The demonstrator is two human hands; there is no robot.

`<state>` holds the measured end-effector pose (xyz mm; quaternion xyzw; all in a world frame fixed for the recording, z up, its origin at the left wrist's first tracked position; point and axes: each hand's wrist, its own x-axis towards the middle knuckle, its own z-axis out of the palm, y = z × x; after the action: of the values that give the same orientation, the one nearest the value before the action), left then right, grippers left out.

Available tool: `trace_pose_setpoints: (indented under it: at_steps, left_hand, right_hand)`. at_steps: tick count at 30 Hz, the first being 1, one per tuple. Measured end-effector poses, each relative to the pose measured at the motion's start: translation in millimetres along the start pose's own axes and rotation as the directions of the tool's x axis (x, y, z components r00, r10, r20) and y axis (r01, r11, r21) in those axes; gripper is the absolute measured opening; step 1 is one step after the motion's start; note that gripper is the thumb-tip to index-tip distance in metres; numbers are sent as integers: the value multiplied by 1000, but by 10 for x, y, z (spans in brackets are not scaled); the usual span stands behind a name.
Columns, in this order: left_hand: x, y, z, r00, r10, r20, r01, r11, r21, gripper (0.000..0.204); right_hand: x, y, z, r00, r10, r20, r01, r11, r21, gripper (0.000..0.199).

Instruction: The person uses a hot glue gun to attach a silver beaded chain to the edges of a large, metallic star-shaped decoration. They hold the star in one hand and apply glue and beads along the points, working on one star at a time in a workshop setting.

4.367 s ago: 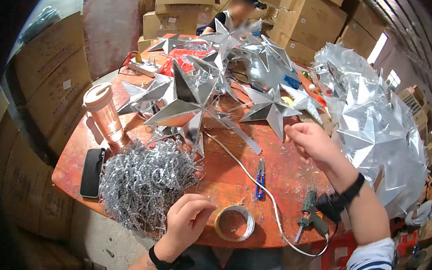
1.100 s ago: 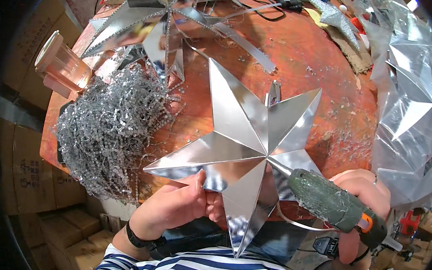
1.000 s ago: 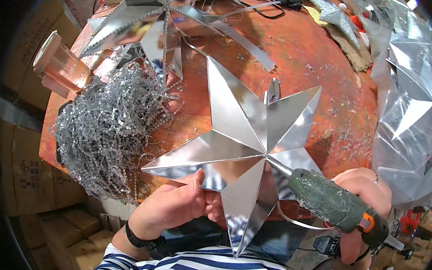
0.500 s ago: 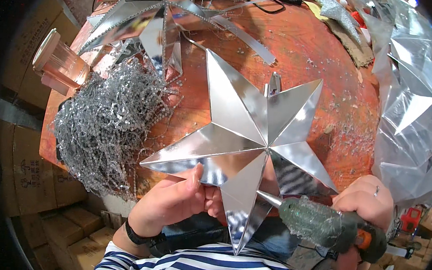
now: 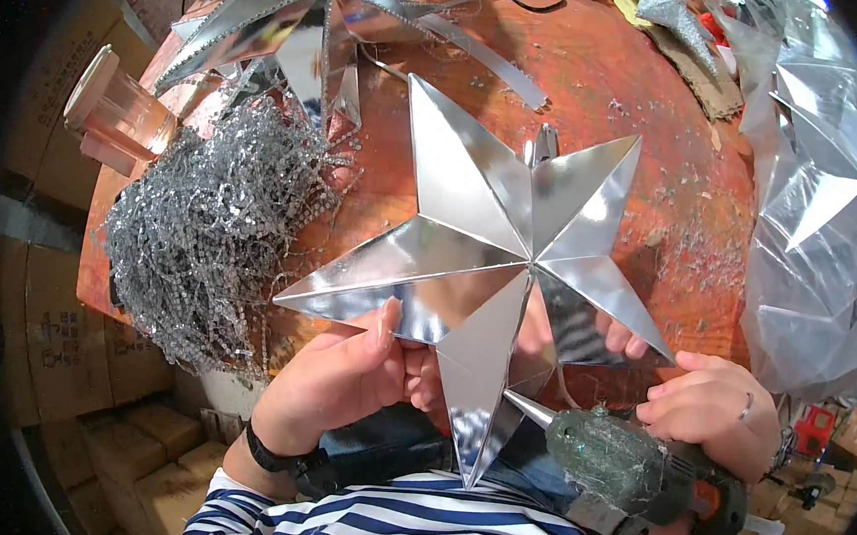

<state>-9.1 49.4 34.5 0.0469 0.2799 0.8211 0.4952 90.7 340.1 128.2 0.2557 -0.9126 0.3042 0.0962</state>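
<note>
A shiny silver folded star [image 5: 495, 242] is held up over the round reddish table [image 5: 610, 91], close to my chest. My left hand [image 5: 346, 376] grips its lower left point, thumb on the front face. My right hand [image 5: 706, 416] holds a dark green glue gun [image 5: 623, 465] with an orange trigger. The gun's metal nozzle touches the star's lower point from the right side.
A heap of silver bead strands [image 5: 207, 237] lies at the table's left. A clear plastic jar [image 5: 116, 111] lies at the far left edge. More silver stars [image 5: 297, 20] sit at the back. Bagged stars [image 5: 825, 206] pile up on the right. Cardboard boxes [image 5: 65, 351] stand below left.
Earlier I reached among items on the table; since then I hold the star and glue gun. In the last second the gun dropped from the star's right side to its lower point.
</note>
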Motion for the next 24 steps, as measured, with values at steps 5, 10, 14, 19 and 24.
trace_pose_setpoints:
  at_steps: [5,10,14,19,24]
  left_hand:
    - [-19,13,44,998,-1,-55,1,1000,8,49]
    - [-39,3,44,998,11,-61,-11,1000,3,50]
    - [-38,0,57,996,24,-90,-24,1000,4,50]
    - [-12,11,98,997,19,-80,-21,1000,-22,52]
    - [-20,6,138,991,32,-131,-31,999,12,51]
  right_hand:
    - [21,-130,95,983,162,-87,-164,986,-12,15]
    - [-34,-142,127,986,153,-64,-156,986,-50,15]
    - [-67,-188,144,981,195,-22,-195,981,-14,24]
    - [-19,-339,109,978,206,20,-206,978,8,35]
    - [-87,-341,142,980,191,62,-194,980,36,35]
